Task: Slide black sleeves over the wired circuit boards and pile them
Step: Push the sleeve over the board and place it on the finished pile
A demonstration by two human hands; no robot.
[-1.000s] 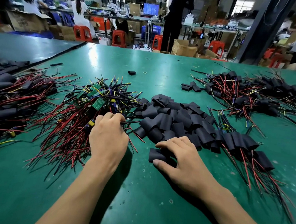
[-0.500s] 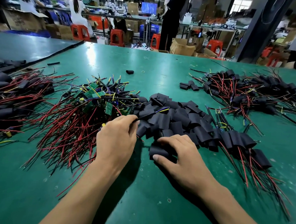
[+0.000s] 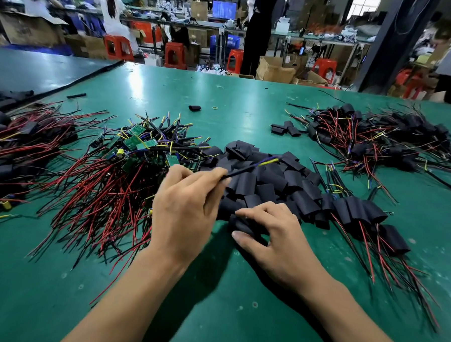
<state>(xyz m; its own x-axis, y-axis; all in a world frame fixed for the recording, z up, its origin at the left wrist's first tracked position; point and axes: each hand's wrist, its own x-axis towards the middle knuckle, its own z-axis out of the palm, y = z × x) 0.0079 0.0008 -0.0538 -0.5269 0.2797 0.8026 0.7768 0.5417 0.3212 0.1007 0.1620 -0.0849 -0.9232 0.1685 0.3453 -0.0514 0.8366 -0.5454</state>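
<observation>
Black sleeve (image 3: 238,223) at near edge of loose-sleeve heap (image 3: 266,178), table centre; right hand (image 3: 275,239) grips it, fingers curled over, thumb on near side. Left hand (image 3: 183,210) just left, pinching black cable (image 3: 248,169), its yellow-blue tips over heap. Bare wired boards (image 3: 131,145) left of heap; sleeved boards (image 3: 360,212) right. Green table (image 3: 211,314).

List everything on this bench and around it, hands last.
table: one, green, under everything
bare wired boards: many, green with red and black wires, left of centre
empty sleeves: many, black, central heap
sleeved boards: many, black, right of heap, far right, left edge
loose sleeve: one, black, far centre
stools: several, red, background
left hand: one, pinches black cable over heap
right hand: one, grips the near sleeve at heap's edge
</observation>
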